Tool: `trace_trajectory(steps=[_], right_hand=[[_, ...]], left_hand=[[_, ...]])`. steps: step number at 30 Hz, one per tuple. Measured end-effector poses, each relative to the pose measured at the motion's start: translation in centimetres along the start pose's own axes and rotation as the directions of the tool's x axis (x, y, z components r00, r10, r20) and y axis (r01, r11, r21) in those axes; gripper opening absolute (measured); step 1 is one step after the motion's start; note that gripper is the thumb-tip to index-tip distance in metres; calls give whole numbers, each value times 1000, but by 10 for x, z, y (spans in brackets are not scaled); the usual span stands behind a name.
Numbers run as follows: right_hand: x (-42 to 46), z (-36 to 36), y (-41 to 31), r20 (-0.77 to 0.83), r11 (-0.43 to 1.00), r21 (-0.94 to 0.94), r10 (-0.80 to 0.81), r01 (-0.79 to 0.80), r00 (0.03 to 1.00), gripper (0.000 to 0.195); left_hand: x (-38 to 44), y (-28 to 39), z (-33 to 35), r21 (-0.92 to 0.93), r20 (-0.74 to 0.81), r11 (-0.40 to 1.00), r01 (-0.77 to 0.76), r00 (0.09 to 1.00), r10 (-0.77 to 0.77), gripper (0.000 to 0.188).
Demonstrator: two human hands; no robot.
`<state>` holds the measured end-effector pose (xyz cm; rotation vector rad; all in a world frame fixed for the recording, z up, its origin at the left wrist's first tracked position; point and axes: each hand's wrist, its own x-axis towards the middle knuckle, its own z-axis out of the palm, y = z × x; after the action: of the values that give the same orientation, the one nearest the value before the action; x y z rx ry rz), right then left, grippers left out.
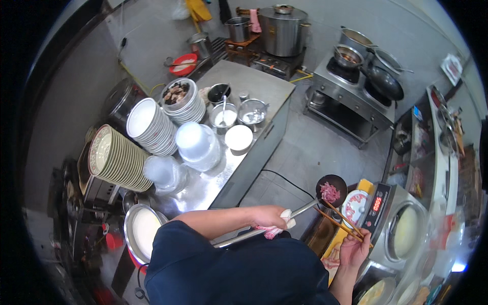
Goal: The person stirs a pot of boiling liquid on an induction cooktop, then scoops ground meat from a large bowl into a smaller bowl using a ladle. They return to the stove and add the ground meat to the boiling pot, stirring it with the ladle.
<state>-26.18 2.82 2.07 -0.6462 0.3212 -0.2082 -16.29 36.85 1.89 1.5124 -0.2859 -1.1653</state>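
My left hand point(271, 218) grips the long metal handle point(304, 208) of a ladle, with a white and pink cloth point(270, 231) wrapped around the handle at the grip. The dark ladle bowl point(323, 182) is out in front of me and contains sliced pinkish meat point(329, 193). My right hand point(355, 246) holds a pair of wooden chopsticks point(340, 220), their tips pointing at the near rim of the ladle bowl. Beside the ladle, a white dish with red pieces or markings point(361, 202) sits on a yellow board point(366, 185).
An induction cooker point(377, 207) with a pan of pale liquid point(406, 232) stands at my right. Stacked bowls point(114, 156), plastic containers point(198, 146) and metal pots cover much of the steel counter point(225, 164) at left. A stove point(352, 101) with pans stands farther back.
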Motion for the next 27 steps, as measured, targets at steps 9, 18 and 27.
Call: trace_trajectory(steps=[9, 18, 27], right_hand=[[21, 58, 35, 88, 987, -43, 155, -152, 984, 17], [-84, -11, 2, -209, 920, 170, -317, 354, 925, 24], [-269, -17, -93, -42, 339, -412, -934, 846, 354, 12]], left_hand=[[-13, 23, -40, -313, -86, 922, 226, 961, -264, 34], [87, 90, -6, 105, 168, 957, 269, 944, -284, 33], [132, 107, 124, 266, 316, 936, 230, 897, -310, 32]])
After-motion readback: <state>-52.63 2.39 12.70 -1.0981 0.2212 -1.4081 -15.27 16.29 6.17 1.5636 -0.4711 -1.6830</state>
